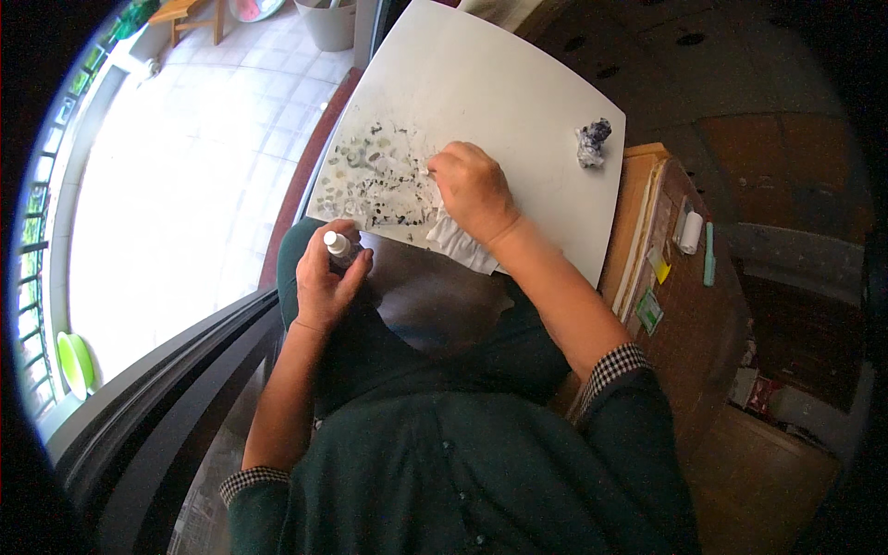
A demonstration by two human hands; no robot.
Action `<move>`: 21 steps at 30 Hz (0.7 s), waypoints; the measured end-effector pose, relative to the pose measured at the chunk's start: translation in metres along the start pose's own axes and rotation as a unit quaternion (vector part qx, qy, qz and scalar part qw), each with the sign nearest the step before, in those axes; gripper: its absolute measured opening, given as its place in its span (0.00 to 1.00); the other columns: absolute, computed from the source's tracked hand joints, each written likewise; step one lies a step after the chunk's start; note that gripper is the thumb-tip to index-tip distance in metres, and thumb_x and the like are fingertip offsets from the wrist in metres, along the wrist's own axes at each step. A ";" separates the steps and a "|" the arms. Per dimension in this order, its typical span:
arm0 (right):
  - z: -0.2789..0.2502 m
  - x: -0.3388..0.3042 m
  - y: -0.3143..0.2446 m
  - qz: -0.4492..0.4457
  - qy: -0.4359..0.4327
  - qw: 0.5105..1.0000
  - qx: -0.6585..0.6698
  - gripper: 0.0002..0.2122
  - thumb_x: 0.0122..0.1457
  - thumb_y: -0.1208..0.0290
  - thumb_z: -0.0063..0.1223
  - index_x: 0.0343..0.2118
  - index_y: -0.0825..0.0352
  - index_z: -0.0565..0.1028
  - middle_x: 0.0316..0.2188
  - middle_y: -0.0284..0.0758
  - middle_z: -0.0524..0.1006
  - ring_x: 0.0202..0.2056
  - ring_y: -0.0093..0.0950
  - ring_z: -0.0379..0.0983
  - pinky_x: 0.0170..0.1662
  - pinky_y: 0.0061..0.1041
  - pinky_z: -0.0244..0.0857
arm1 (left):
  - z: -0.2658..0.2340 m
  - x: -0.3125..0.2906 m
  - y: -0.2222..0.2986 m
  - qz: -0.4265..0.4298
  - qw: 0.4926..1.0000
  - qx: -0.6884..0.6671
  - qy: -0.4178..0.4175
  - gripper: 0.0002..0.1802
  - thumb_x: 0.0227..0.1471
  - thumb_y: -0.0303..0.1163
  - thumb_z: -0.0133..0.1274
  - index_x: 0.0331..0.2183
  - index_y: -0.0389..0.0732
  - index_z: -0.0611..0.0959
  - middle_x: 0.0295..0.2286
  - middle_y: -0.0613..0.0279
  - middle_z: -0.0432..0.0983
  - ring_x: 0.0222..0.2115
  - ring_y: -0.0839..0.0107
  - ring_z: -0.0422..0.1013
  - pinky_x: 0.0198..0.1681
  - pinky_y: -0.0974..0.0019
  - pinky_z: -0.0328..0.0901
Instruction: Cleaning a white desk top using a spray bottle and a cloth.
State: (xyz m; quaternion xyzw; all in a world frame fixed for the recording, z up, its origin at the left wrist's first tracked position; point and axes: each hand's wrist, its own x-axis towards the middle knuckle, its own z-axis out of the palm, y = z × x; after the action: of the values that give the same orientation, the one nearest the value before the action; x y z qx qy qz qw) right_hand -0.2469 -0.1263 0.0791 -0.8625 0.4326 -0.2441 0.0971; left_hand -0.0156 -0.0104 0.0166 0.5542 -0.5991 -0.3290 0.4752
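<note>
A white board lies across my lap, its left part covered with dark and greenish-grey specks and smudges. My left hand is wrapped around a small bottle with a white cap, held upright at the board's near left corner. Over the right edge of the smudged patch, my right hand has its fingers closed on a white tissue. The tissue spreads out below that palm and reaches the board's near edge. A crumpled, dark-stained tissue rests on the board's right side.
To the right stands a wooden cabinet top with a white roll, a teal stick and small yellow and green packets. A sliding-door frame runs along my left. Beyond it are a tiled balcony, a green basin and a pot.
</note>
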 end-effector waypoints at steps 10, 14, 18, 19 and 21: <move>-0.007 -0.020 -0.009 -0.055 -0.043 0.997 0.018 0.02 0.52 0.80 0.56 0.29 0.70 0.78 0.29 0.42 0.76 0.36 0.42 0.75 0.41 0.38 0.71 | -0.003 0.001 0.004 0.015 1.000 0.005 0.002 0.24 0.48 0.27 0.66 0.48 0.37 0.77 0.37 0.53 0.80 0.39 0.61 0.79 0.44 0.63 0.71; -0.002 0.006 -0.003 -0.002 -0.001 1.000 -0.014 0.02 0.52 0.80 0.56 0.29 0.70 0.78 0.29 0.42 0.76 0.35 0.41 0.75 0.41 0.38 0.71 | 0.000 0.000 -0.002 0.030 0.999 -0.004 0.011 0.24 0.48 0.27 0.66 0.48 0.37 0.77 0.37 0.53 0.80 0.38 0.62 0.79 0.44 0.63 0.71; -0.005 -0.026 -0.009 -0.069 -0.046 0.997 0.000 0.02 0.53 0.80 0.56 0.29 0.70 0.78 0.29 0.43 0.76 0.35 0.42 0.75 0.41 0.38 0.71 | -0.002 -0.001 0.000 0.006 1.000 -0.004 0.001 0.24 0.49 0.28 0.66 0.48 0.37 0.77 0.37 0.54 0.80 0.39 0.62 0.79 0.44 0.63 0.71; -0.010 -0.039 -0.019 -0.065 -0.061 0.996 0.025 0.02 0.53 0.80 0.56 0.29 0.70 0.78 0.29 0.43 0.76 0.35 0.42 0.75 0.41 0.39 0.71 | -0.004 -0.002 0.001 0.005 1.000 0.006 0.001 0.24 0.49 0.28 0.66 0.48 0.37 0.77 0.37 0.54 0.80 0.39 0.61 0.78 0.44 0.63 0.71; -0.019 -0.049 -0.023 -0.059 -0.077 0.994 0.046 0.02 0.52 0.80 0.56 0.29 0.70 0.78 0.29 0.43 0.76 0.35 0.42 0.75 0.41 0.39 0.71 | -0.005 -0.001 0.003 0.006 1.000 0.005 0.002 0.24 0.49 0.28 0.66 0.47 0.37 0.78 0.37 0.54 0.80 0.39 0.61 0.78 0.45 0.63 0.70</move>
State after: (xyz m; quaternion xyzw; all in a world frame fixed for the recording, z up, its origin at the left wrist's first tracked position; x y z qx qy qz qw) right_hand -0.2654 -0.0725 0.0871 -0.8974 0.3602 -0.2021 0.1551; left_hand -0.0118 -0.0077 0.0210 0.5537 -0.6028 -0.3225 0.4755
